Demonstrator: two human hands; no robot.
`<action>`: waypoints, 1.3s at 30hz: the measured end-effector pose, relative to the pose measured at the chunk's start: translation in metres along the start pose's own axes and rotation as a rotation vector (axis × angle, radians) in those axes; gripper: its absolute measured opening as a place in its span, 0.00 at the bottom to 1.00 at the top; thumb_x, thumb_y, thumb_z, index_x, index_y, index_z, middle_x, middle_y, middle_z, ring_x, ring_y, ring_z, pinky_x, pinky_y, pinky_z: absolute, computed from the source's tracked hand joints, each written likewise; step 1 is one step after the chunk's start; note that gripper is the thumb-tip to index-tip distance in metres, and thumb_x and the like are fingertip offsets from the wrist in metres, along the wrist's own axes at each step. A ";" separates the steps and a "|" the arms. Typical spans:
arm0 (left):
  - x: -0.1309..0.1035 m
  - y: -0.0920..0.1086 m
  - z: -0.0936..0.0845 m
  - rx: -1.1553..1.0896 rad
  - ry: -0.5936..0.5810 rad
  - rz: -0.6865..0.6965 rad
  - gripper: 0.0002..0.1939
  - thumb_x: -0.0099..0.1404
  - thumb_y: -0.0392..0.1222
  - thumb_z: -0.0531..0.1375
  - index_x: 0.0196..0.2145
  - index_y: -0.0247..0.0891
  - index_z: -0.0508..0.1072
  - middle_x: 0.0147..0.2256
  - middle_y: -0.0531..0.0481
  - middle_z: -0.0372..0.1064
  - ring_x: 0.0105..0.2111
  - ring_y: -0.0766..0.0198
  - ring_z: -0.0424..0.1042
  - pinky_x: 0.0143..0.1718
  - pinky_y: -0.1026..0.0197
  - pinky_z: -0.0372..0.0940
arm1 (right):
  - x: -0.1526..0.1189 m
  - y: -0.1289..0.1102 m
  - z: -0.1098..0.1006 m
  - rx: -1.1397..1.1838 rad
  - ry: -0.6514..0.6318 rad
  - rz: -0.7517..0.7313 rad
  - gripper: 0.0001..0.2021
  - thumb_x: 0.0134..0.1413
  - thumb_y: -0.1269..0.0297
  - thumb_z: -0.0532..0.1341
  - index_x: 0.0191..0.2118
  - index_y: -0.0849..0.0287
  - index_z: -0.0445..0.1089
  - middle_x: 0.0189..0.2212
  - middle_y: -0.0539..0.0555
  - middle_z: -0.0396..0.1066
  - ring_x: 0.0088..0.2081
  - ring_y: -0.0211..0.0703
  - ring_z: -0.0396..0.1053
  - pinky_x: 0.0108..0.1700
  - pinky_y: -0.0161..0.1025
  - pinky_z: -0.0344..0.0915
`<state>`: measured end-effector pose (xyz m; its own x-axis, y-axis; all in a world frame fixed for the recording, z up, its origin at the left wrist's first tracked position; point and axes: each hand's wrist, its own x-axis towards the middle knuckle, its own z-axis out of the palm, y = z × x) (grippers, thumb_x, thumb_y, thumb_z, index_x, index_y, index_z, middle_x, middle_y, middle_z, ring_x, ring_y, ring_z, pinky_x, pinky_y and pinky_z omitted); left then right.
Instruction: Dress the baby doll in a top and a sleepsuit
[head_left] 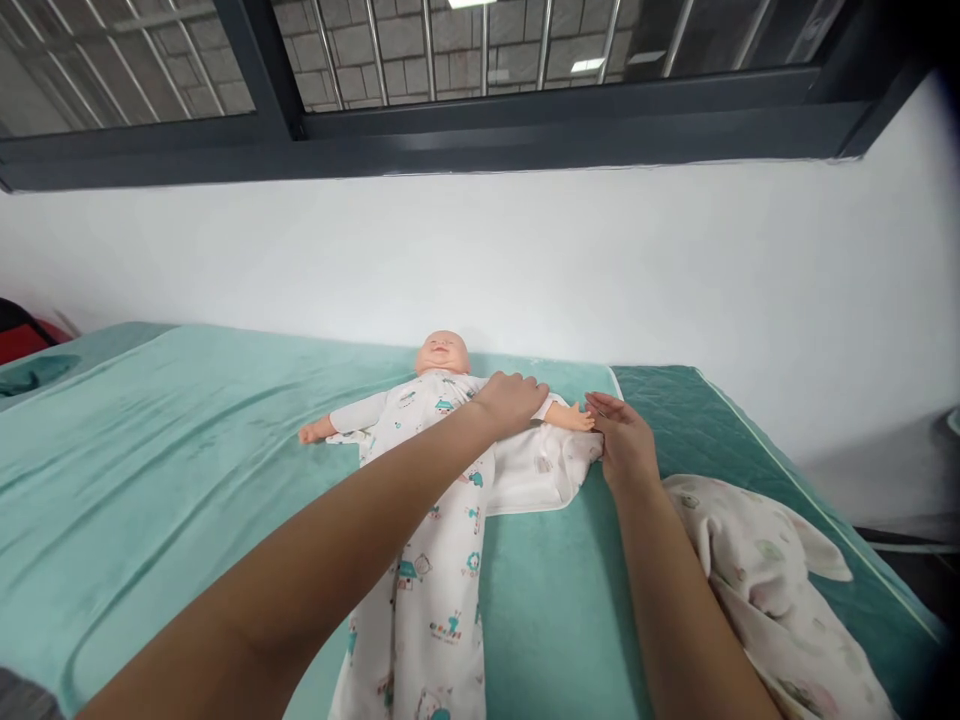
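Observation:
A baby doll (442, 352) lies on its back, its head toward the wall, dressed in a white printed garment (450, 540) with long legs. My left hand (514, 402) is closed over the doll's sleeve, at the arm on the right side of the view. That arm's bare hand (571, 416) sticks out beyond my fingers. Beside the doll's fingertips is my right hand (621, 432), its fingers pinched at the end of a white cloth piece (544, 468) spread under the arm. The doll's other arm (319, 429) stretches out to the left.
A green blanket (202, 450) covers the bed, with a darker quilted cover (675, 420) on the right. A crumpled printed cloth (772, 570) lies near my right forearm. Behind stand a white wall (450, 250) and a barred window. Something red and black (26, 335) is at far left.

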<state>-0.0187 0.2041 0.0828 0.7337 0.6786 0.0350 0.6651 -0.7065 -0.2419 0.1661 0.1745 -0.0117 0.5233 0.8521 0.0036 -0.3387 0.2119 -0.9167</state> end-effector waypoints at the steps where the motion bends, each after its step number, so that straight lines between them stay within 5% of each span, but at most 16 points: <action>1: 0.002 0.002 0.001 -0.015 -0.013 -0.010 0.21 0.66 0.51 0.58 0.50 0.34 0.67 0.45 0.39 0.71 0.45 0.48 0.71 0.40 0.50 0.65 | 0.000 0.000 0.000 -0.013 0.029 -0.030 0.19 0.28 0.68 0.67 0.35 0.59 0.74 0.41 0.56 0.78 0.41 0.46 0.75 0.39 0.40 0.70; 7: -0.006 0.011 -0.010 -0.096 -0.040 -0.044 0.19 0.65 0.49 0.59 0.50 0.35 0.68 0.47 0.41 0.72 0.46 0.48 0.72 0.44 0.49 0.66 | -0.019 -0.005 0.015 -0.275 0.141 -0.350 0.14 0.42 0.69 0.57 0.37 0.58 0.73 0.39 0.54 0.76 0.43 0.44 0.73 0.50 0.46 0.67; 12: -0.077 -0.020 -0.030 -0.523 0.361 -0.165 0.15 0.71 0.48 0.52 0.50 0.43 0.71 0.50 0.49 0.73 0.50 0.58 0.71 0.49 0.55 0.66 | -0.057 -0.006 0.043 -0.560 -0.131 -0.424 0.14 0.56 0.63 0.55 0.45 0.56 0.73 0.44 0.56 0.75 0.44 0.46 0.72 0.51 0.47 0.67; 15: -0.125 -0.050 -0.016 -0.790 0.596 -0.432 0.15 0.71 0.48 0.51 0.47 0.44 0.74 0.50 0.50 0.74 0.51 0.58 0.72 0.54 0.54 0.65 | -0.074 -0.003 0.057 -0.626 -0.313 -0.396 0.16 0.61 0.57 0.55 0.50 0.54 0.72 0.51 0.57 0.73 0.53 0.49 0.69 0.57 0.49 0.64; 18: -0.152 -0.067 0.014 -0.938 0.607 -0.504 0.19 0.71 0.51 0.52 0.54 0.45 0.72 0.57 0.49 0.70 0.57 0.56 0.68 0.60 0.51 0.63 | -0.084 -0.001 0.065 -0.683 -0.462 -0.411 0.20 0.63 0.52 0.55 0.57 0.52 0.67 0.59 0.55 0.67 0.62 0.50 0.61 0.64 0.53 0.56; 23: -0.162 -0.066 0.037 -0.933 0.438 -0.452 0.31 0.70 0.56 0.52 0.67 0.47 0.55 0.69 0.52 0.47 0.69 0.56 0.45 0.69 0.49 0.48 | -0.106 0.002 0.078 -0.705 -0.693 -0.439 0.27 0.66 0.51 0.53 0.68 0.46 0.54 0.69 0.49 0.51 0.70 0.46 0.46 0.71 0.55 0.39; 28: -0.164 -0.061 0.033 -0.926 0.414 -0.405 0.29 0.73 0.54 0.46 0.68 0.45 0.54 0.69 0.52 0.46 0.70 0.59 0.42 0.70 0.49 0.44 | -0.129 0.003 0.089 -0.773 -0.832 -0.430 0.30 0.68 0.54 0.51 0.71 0.42 0.40 0.72 0.44 0.36 0.72 0.45 0.35 0.72 0.56 0.37; 34: -0.162 -0.049 0.039 -0.777 0.677 -0.344 0.22 0.75 0.44 0.46 0.61 0.41 0.65 0.64 0.47 0.60 0.66 0.61 0.55 0.68 0.48 0.51 | -0.130 0.004 0.089 -0.814 -0.815 -0.684 0.25 0.70 0.62 0.49 0.69 0.41 0.49 0.70 0.45 0.47 0.71 0.46 0.41 0.71 0.59 0.43; 39: -0.166 -0.042 0.040 -0.450 0.955 -0.170 0.16 0.72 0.37 0.49 0.54 0.39 0.69 0.51 0.43 0.73 0.55 0.58 0.69 0.56 0.49 0.65 | -0.132 0.000 0.088 -0.797 -0.777 -0.800 0.27 0.67 0.63 0.53 0.68 0.40 0.51 0.69 0.47 0.49 0.70 0.48 0.46 0.69 0.58 0.49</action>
<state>-0.1736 0.1290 0.0479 0.3021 0.4743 0.8269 0.6158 -0.7593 0.2105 0.0284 0.1043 0.0229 -0.2970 0.7307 0.6147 0.5215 0.6634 -0.5366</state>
